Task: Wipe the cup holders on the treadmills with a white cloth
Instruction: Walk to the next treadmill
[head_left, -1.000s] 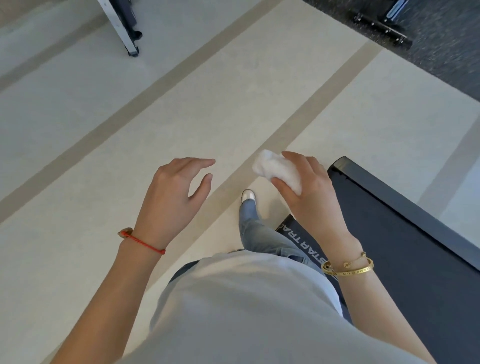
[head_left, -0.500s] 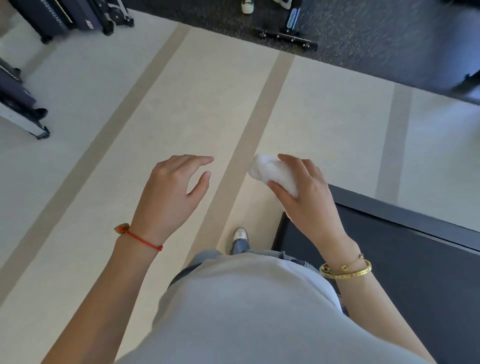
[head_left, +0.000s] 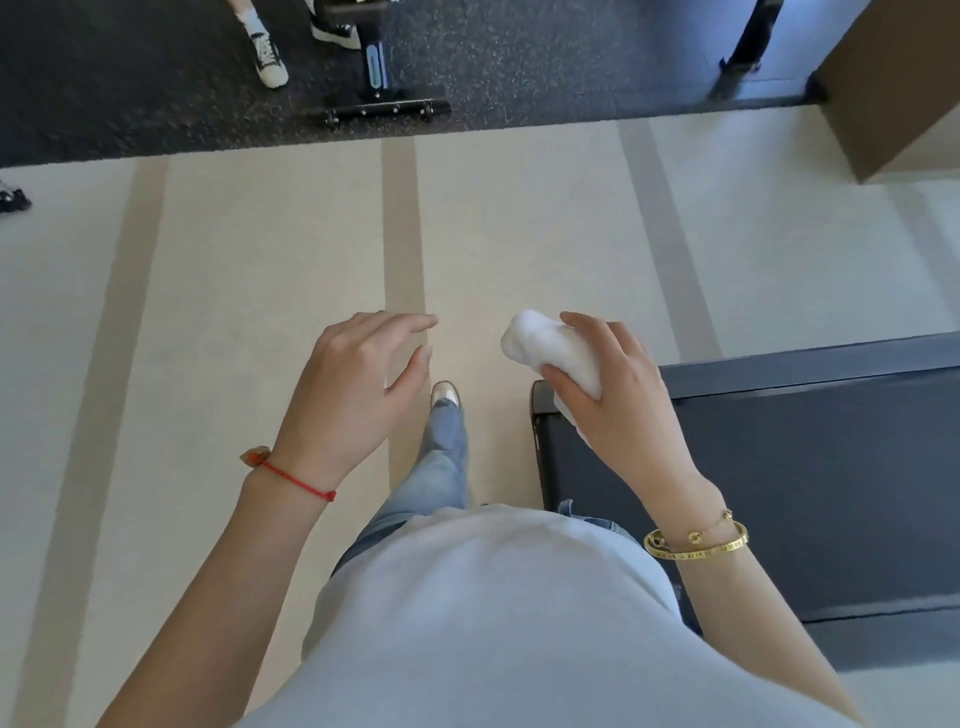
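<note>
No cup holder is in view, so wiping looks yet to come: the right hand (head_left: 618, 400) grips the bunched white cloth (head_left: 550, 348) at one o'clock, above the treadmill (head_left: 810, 467) deck's corner, while the left hand (head_left: 353, 384) hangs relaxed, empty.

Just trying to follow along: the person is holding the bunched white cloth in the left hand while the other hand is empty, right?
Not quite. The head view shows the white cloth gripped in the right hand; it is the left hand that is empty, fingers relaxed.
</note>
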